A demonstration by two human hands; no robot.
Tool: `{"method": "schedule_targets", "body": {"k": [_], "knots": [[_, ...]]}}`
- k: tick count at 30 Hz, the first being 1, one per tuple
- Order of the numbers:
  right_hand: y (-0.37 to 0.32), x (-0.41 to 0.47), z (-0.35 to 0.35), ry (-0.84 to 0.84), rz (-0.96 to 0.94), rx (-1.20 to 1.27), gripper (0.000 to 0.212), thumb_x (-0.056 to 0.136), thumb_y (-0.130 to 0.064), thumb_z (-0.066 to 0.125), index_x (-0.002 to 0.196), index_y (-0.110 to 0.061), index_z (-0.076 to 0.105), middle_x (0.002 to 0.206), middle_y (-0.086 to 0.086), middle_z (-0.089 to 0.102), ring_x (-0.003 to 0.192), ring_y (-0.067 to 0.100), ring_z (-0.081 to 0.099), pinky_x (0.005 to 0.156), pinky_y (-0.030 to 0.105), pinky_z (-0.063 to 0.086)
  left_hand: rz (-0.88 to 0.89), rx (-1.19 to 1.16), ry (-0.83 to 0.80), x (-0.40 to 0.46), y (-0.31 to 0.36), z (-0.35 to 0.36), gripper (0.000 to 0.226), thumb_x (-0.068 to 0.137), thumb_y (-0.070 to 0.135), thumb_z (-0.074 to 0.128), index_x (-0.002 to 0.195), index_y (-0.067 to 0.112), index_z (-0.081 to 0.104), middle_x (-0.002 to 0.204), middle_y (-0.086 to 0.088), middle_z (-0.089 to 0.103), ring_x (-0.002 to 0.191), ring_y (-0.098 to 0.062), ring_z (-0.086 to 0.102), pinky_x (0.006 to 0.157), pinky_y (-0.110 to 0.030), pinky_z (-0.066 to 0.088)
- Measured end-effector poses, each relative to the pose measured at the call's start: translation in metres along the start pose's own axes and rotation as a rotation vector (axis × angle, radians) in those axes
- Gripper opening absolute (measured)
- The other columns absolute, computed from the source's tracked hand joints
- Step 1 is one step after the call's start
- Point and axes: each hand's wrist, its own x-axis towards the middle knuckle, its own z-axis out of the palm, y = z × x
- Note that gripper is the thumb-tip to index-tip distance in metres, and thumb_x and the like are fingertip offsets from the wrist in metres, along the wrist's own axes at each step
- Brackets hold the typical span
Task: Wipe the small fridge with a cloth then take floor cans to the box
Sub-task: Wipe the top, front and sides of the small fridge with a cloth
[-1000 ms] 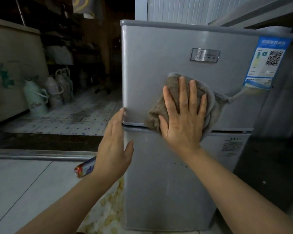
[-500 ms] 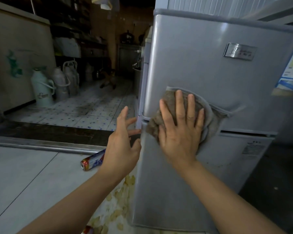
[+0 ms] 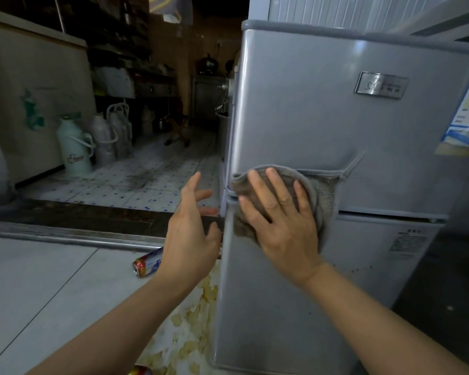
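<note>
Fridge, small and grey, stands upright on the right of the view, its long axis vertical and its two doors facing the camera, its left edge turned slightly toward it. Going left to right: a pale thermos jug stands on the tiled floor far off at the left. Nearer, a can lies on its side on the light floor, its red end pointing down-left and its length running up-right behind the left wrist. A second can barely shows at the bottom edge, beside a yellowish stained patch at the foot of the fridge.

The left hand hovers just beside the fridge's left edge, fingers spread and loosely bent, holding nothing; whether its fingertips touch the edge cannot be told. The right hand lies flat with straight, spread fingers, pressing a brown-grey cloth against the fridge front, across the seam between the upper and lower doors near the left corner. A thin loop of the cloth trails up to the right.

Compared with half a second ago, the cloth and right hand sit closer to the fridge's left corner, and the left hand has opened wider, a little away from the edge.
</note>
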Motion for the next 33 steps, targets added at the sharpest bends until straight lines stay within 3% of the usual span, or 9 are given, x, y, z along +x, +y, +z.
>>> {"method": "schedule_targets", "body": {"k": [6,10,14,18,21,25,28,31,33], "knots": [[0.006,0.008,0.001,-0.002,-0.113,0.020,0.032,0.096,-0.023,0.052,0.128,-0.021,0.055,0.150,0.005,0.033,0.141,0.024,0.029,0.117,0.043,0.014,0.013,0.024,-0.017,-0.005,-0.003,0.003,0.084,0.082,-0.005,0.056,0.144,0.034,0.016,0.123,0.017,0.046,0.095,0.005,0.056,0.074,-0.007,0.043],[0.051,-0.034,-0.018,-0.031,-0.094,-0.039,0.035,0.100,-0.021,0.038,0.135,-0.024,0.047,0.153,0.002,0.029,0.143,0.022,0.026,0.116,0.041,0.015,0.035,0.035,0.000,-0.007,0.001,0.010,0.081,0.082,0.000,0.057,0.143,0.034,0.018,0.129,0.016,0.046,0.105,0.003,0.049,0.075,-0.003,0.036],[0.096,-0.076,-0.037,-0.097,-0.011,-0.114,0.044,0.094,-0.023,0.044,0.138,-0.025,0.038,0.151,0.006,0.027,0.145,0.023,0.016,0.115,0.043,0.011,0.092,0.090,0.072,-0.010,0.013,0.026,0.082,0.080,0.006,0.063,0.141,0.038,0.018,0.134,0.018,0.039,0.109,0.009,0.039,0.084,-0.012,0.034],[0.088,-0.074,-0.037,-0.043,0.125,0.147,0.051,0.087,-0.008,0.052,0.134,-0.012,0.031,0.148,0.012,0.028,0.145,0.026,0.016,0.117,0.046,0.009,0.064,0.131,0.114,-0.010,0.019,0.035,0.085,0.077,0.006,0.065,0.141,0.036,0.018,0.137,0.013,0.036,0.111,0.003,0.039,0.094,-0.027,0.041],[0.076,-0.060,-0.037,0.005,0.135,0.344,0.041,0.083,0.001,0.058,0.117,-0.007,0.037,0.146,0.020,0.029,0.138,0.033,0.028,0.116,0.048,0.020,0.066,0.168,0.111,-0.011,0.020,0.038,0.086,0.075,0.006,0.065,0.142,0.033,0.018,0.138,0.010,0.033,0.121,-0.007,0.040,0.099,-0.034,0.042],[0.078,-0.057,-0.041,0.021,0.121,0.177,0.028,0.089,-0.014,0.061,0.113,-0.012,0.047,0.137,0.015,0.033,0.128,0.036,0.037,0.113,0.047,0.026,0.072,0.201,0.090,-0.012,0.021,0.036,0.086,0.075,0.007,0.066,0.141,0.034,0.017,0.140,0.009,0.031,0.126,-0.012,0.038,0.101,-0.032,0.039],[0.078,-0.079,-0.044,-0.009,0.139,-0.013,0.040,0.090,-0.029,0.057,0.127,-0.017,0.046,0.132,0.013,0.036,0.127,0.034,0.035,0.112,0.053,0.021,0.075,0.214,0.069,-0.012,0.020,0.032,0.088,0.075,0.009,0.067,0.141,0.037,0.016,0.141,0.010,0.032,0.124,-0.008,0.039,0.096,-0.024,0.035],[0.066,-0.078,-0.037,0.004,0.142,0.004,0.045,0.088,-0.013,0.058,0.131,-0.013,0.045,0.135,0.012,0.037,0.129,0.036,0.034,0.110,0.052,0.028,0.073,0.200,0.057,-0.014,0.019,0.031,0.087,0.076,0.010,0.067,0.141,0.037,0.015,0.141,0.012,0.034,0.115,0.001,0.040,0.090,-0.022,0.035],[0.050,-0.055,-0.029,0.032,0.108,0.048,0.041,0.089,-0.006,0.049,0.129,-0.014,0.047,0.134,0.009,0.039,0.127,0.034,0.035,0.105,0.048,0.033,0.077,0.205,0.055,-0.016,0.018,0.031,0.086,0.076,0.010,0.066,0.140,0.037,0.016,0.139,0.012,0.035,0.110,0.004,0.038,0.087,-0.022,0.037]]}}
